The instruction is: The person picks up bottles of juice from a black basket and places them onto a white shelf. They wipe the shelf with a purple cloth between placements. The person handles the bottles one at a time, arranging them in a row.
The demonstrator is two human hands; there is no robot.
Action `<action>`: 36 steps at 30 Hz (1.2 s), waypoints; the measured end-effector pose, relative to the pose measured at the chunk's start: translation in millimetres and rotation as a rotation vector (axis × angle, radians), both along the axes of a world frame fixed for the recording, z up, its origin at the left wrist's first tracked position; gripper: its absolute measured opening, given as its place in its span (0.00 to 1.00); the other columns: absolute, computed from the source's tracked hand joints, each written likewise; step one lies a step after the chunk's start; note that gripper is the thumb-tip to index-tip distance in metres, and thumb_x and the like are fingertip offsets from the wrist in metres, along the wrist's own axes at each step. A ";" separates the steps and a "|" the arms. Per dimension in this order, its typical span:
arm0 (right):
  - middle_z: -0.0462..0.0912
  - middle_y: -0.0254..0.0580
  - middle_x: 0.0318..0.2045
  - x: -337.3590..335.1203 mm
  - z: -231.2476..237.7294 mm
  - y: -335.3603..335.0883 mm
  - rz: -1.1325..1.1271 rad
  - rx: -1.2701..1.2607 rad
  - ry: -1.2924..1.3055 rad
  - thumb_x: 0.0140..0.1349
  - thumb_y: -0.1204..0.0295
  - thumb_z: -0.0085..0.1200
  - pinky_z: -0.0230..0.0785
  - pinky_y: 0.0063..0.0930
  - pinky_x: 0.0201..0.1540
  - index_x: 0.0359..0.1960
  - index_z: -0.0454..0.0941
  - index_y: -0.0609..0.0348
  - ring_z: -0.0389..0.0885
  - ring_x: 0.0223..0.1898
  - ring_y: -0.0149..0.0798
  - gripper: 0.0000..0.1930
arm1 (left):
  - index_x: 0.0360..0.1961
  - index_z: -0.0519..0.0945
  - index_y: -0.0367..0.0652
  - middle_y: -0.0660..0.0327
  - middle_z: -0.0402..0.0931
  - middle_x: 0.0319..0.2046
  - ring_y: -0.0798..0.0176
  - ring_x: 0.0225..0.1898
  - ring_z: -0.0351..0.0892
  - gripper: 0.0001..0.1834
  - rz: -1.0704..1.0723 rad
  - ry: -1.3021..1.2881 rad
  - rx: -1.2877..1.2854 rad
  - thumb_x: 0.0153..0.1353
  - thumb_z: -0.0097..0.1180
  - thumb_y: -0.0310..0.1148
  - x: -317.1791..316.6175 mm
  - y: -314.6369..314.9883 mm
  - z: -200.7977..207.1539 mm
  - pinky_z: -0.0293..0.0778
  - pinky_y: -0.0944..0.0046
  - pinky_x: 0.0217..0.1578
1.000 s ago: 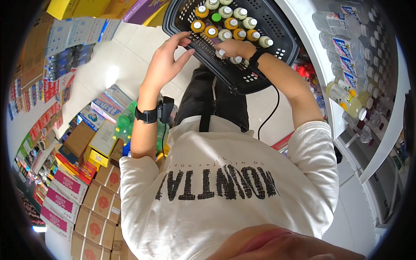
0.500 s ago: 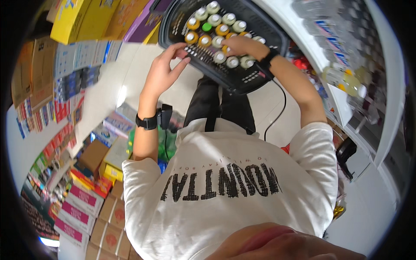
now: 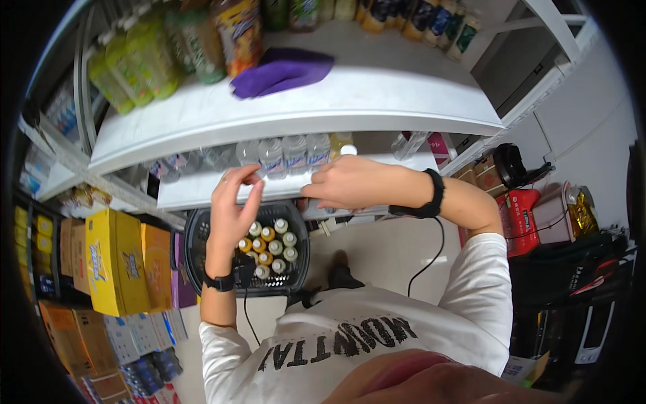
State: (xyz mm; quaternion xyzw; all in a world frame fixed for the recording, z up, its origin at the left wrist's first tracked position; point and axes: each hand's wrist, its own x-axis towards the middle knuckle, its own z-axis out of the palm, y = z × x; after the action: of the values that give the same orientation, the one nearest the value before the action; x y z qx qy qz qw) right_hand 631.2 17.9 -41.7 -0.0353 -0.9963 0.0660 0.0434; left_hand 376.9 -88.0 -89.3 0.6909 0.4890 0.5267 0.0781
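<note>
My right hand point(image 3: 346, 183) is at the front edge of the lower white shelf point(image 3: 195, 191), its fingers curled; what they hold, if anything, is hidden. Just beyond it, a white-capped bottle of pale yellow drink point(image 3: 342, 143) is partly covered. My left hand point(image 3: 232, 210) hovers over the black basket point(image 3: 304, 252), thumb and fingers apart, holding nothing. In the basket, several white-capped bottles point(image 3: 276, 248) stand close together, some orange and some pale; my left hand and wrist hide part of them. Clear water bottles point(image 3: 296, 155) stand in a row on the lower shelf.
Overhead, an upper white shelf point(image 3: 377, 101) bears a purple cloth point(image 3: 286, 69), green drink bottles point(image 3: 138, 64) and other bottles. Yellow cartons point(image 3: 111, 259) stand left of the basket. A red box point(image 3: 519, 219) is at the right. A black cable point(image 3: 437, 259) hangs from my right wrist.
The view has swung to face the shelves. My right hand has left the basket's bottles and is now at the lower shelf. My left hand has stayed near the basket, still holding nothing.
</note>
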 end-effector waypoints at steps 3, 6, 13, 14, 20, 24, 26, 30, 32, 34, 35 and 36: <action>0.85 0.48 0.31 56.6 53.5 11.7 -0.123 0.062 0.007 0.62 0.63 0.64 0.79 0.48 0.38 0.39 0.78 0.59 0.87 0.37 0.55 0.13 | 0.48 0.82 0.35 0.57 0.81 0.32 0.59 0.34 0.79 0.13 -0.080 0.064 0.125 0.61 0.63 0.21 51.6 45.4 42.1 0.76 0.63 0.39; 0.86 0.48 0.39 99.5 100.2 37.1 -0.222 0.115 -0.100 0.63 0.63 0.63 0.79 0.45 0.41 0.48 0.78 0.59 0.86 0.40 0.54 0.17 | 0.46 0.83 0.36 0.58 0.80 0.31 0.63 0.31 0.78 0.10 -0.043 0.083 0.202 0.63 0.63 0.22 82.5 88.0 61.7 0.74 0.66 0.35; 0.84 0.48 0.54 202.8 156.7 163.6 -0.700 0.408 -0.011 0.68 0.58 0.61 0.77 0.44 0.57 0.60 0.78 0.57 0.83 0.55 0.53 0.24 | 0.42 0.83 0.37 0.64 0.74 0.23 0.73 0.24 0.69 0.06 0.020 -0.042 0.126 0.66 0.62 0.26 110.1 174.3 75.2 0.65 0.71 0.28; 0.81 0.50 0.59 224.1 157.7 195.3 -0.775 0.511 0.066 0.69 0.59 0.60 0.75 0.44 0.60 0.63 0.77 0.58 0.81 0.58 0.52 0.24 | 0.41 0.83 0.37 0.65 0.73 0.22 0.73 0.24 0.68 0.06 0.020 -0.061 0.115 0.66 0.62 0.26 111.1 177.1 77.3 0.64 0.71 0.27; 0.83 0.51 0.56 255.1 199.3 330.9 -0.827 0.599 0.215 0.72 0.58 0.56 0.74 0.47 0.61 0.63 0.76 0.61 0.81 0.58 0.54 0.24 | 0.40 0.83 0.38 0.67 0.66 0.18 0.74 0.21 0.62 0.05 0.131 0.022 0.069 0.66 0.62 0.27 119.0 169.9 67.6 0.59 0.69 0.23; 0.82 0.57 0.56 241.7 205.3 423.3 -0.883 0.734 0.161 0.71 0.49 0.54 0.74 0.47 0.60 0.64 0.75 0.62 0.81 0.57 0.55 0.31 | 0.40 0.83 0.37 0.67 0.66 0.17 0.74 0.20 0.62 0.05 0.145 0.019 0.033 0.67 0.62 0.27 118.1 171.0 71.1 0.59 0.70 0.22; 0.81 0.59 0.58 240.0 204.0 455.0 -0.918 0.734 0.197 0.70 0.43 0.52 0.73 0.46 0.62 0.66 0.73 0.63 0.80 0.59 0.55 0.37 | 0.40 0.83 0.37 0.67 0.66 0.17 0.74 0.20 0.62 0.05 0.149 0.008 0.017 0.67 0.62 0.28 118.6 170.4 73.5 0.59 0.70 0.22; 0.77 0.59 0.64 214.7 191.9 474.8 -1.098 0.529 0.273 0.66 0.34 0.48 0.72 0.48 0.66 0.70 0.70 0.59 0.78 0.63 0.58 0.44 | 0.39 0.83 0.36 0.67 0.66 0.16 0.75 0.20 0.62 0.05 0.179 -0.014 -0.030 0.67 0.62 0.28 116.7 165.1 73.1 0.59 0.70 0.22; 0.82 0.57 0.57 220.3 186.5 482.7 -0.986 0.835 0.284 0.69 0.44 0.54 0.77 0.45 0.57 0.68 0.72 0.55 0.82 0.56 0.54 0.34 | 0.38 0.83 0.36 0.67 0.67 0.16 0.74 0.20 0.62 0.05 0.166 -0.015 -0.022 0.67 0.62 0.28 118.0 167.0 73.4 0.59 0.70 0.22; 0.85 0.55 0.46 241.3 185.9 494.0 -0.728 1.181 0.202 0.71 0.51 0.55 0.79 0.42 0.49 0.60 0.77 0.57 0.86 0.47 0.50 0.25 | 0.38 0.83 0.36 0.66 0.68 0.16 0.74 0.19 0.63 0.06 0.149 -0.004 -0.002 0.67 0.62 0.28 120.4 168.4 73.9 0.59 0.70 0.22; 0.86 0.55 0.41 244.8 183.5 492.8 -0.623 1.278 0.191 0.72 0.55 0.55 0.79 0.42 0.45 0.56 0.79 0.58 0.87 0.43 0.50 0.21 | 0.38 0.83 0.36 0.67 0.68 0.17 0.75 0.20 0.62 0.05 0.146 -0.005 -0.017 0.68 0.61 0.28 121.4 169.4 73.3 0.58 0.70 0.22; 0.85 0.56 0.35 236.8 186.3 469.5 -0.578 1.233 0.246 0.73 0.58 0.53 0.77 0.46 0.42 0.50 0.79 0.61 0.86 0.39 0.54 0.18 | 0.39 0.83 0.36 0.68 0.68 0.17 0.76 0.21 0.62 0.05 0.156 -0.002 -0.034 0.68 0.61 0.28 120.7 168.4 73.1 0.58 0.71 0.23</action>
State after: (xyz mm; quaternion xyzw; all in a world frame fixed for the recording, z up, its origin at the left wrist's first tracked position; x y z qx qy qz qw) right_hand 868.1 487.4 144.6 -0.2605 -0.7903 -0.5232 0.1839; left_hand 497.6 80.3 -16.2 0.6490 0.5500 0.5234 0.0489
